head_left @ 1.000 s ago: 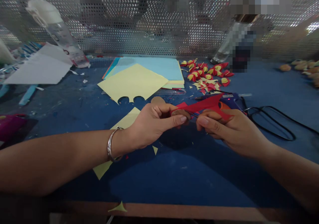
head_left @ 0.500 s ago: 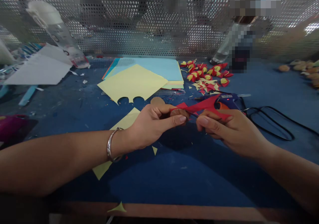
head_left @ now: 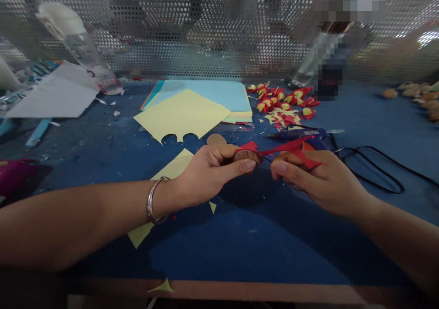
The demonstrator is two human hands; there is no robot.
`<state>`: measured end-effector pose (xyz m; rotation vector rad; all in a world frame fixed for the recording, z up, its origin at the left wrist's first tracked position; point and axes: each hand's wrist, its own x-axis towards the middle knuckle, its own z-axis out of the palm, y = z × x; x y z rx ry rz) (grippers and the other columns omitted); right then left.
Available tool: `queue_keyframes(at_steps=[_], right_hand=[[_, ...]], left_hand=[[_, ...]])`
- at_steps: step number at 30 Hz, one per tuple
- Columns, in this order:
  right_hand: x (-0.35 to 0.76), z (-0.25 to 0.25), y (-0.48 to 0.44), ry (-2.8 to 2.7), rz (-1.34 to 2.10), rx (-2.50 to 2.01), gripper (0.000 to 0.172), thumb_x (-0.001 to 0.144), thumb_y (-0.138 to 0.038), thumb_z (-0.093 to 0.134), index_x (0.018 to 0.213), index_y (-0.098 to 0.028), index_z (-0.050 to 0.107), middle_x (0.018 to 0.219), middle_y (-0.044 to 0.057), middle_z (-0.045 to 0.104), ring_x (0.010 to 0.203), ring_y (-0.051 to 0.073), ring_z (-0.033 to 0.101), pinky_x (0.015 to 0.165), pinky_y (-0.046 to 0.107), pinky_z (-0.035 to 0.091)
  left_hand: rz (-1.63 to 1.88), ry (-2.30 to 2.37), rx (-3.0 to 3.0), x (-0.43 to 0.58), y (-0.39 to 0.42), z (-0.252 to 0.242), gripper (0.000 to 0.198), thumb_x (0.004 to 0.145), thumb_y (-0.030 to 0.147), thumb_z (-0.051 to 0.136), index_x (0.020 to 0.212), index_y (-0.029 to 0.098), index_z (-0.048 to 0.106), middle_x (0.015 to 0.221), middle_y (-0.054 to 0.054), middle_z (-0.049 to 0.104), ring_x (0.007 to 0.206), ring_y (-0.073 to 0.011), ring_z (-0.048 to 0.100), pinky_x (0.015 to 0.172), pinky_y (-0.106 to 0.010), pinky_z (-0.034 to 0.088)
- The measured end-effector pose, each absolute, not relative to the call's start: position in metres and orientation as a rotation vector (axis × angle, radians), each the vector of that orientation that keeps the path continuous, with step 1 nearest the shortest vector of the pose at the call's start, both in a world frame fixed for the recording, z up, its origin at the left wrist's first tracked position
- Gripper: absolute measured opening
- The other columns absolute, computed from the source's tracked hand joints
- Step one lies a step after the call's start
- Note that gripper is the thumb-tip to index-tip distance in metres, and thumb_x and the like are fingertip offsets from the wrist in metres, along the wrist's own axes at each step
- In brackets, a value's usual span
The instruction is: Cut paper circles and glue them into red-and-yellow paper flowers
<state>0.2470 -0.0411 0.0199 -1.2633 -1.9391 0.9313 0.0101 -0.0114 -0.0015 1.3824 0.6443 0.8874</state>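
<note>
In the middle of the head view my left hand (head_left: pixel 212 174) is closed, pinching a piece of red paper (head_left: pixel 288 148) between thumb and fingers. A brown round shape lies at those fingertips; whether it is a disc or a finger I cannot make out. My right hand (head_left: pixel 305 176) is closed around scissors (head_left: pixel 266 157); only a thin dark part of the blades shows, against the paper's edge, and the handles are hidden. A loose strip of the red paper spreads above my right fingers. Just behind my left hand lies a brown round disc (head_left: pixel 216 139).
A yellow sheet with rounded cutouts (head_left: pixel 187 112) lies on coloured paper (head_left: pixel 212 91). Red and yellow paper pieces (head_left: pixel 284 100), a glue gun (head_left: pixel 313 137) and its black cable (head_left: pixel 373 167) are right. A bottle (head_left: pixel 92 62) stands left. Perforated metal (head_left: pixel 206 34) closes the back.
The red paper's loose strip has dropped lower and narrowed over my right hand, showing more of the glue gun. Both hands have stayed almost in place.
</note>
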Motion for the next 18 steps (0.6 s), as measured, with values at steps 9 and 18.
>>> queue_keyframes(at_steps=[9, 18], right_hand=[[0.2457, 0.0252, -0.0412, -1.967, 0.911, -1.265, 0.056, 0.096, -0.072, 0.065, 0.067, -0.025, 0.068, 0.051, -0.002, 0.045, 0.048, 0.012, 0.037, 0.048, 0.032, 0.028], [0.2474, 0.0208, -0.0422, -1.947, 0.884, -1.281, 0.056, 0.098, -0.071, 0.063, 0.068, -0.024, 0.065, 0.054, -0.003, 0.042, 0.052, 0.013, 0.038, 0.054, 0.031, 0.033]], left_hand=[[0.866, 0.641, 1.445, 0.0090, -0.0108, -0.0036, 0.023, 0.092, 0.037, 0.079, 0.081, 0.018, 0.076, 0.079, 0.000, 0.063, 0.076, -0.0140, 0.053, 0.077, -0.029, 0.046], [0.838, 0.701, 1.523, 0.0075, -0.0100, -0.0036, 0.028, 0.092, 0.042, 0.078, 0.078, 0.017, 0.075, 0.075, -0.001, 0.062, 0.073, -0.0148, 0.053, 0.071, -0.029, 0.047]])
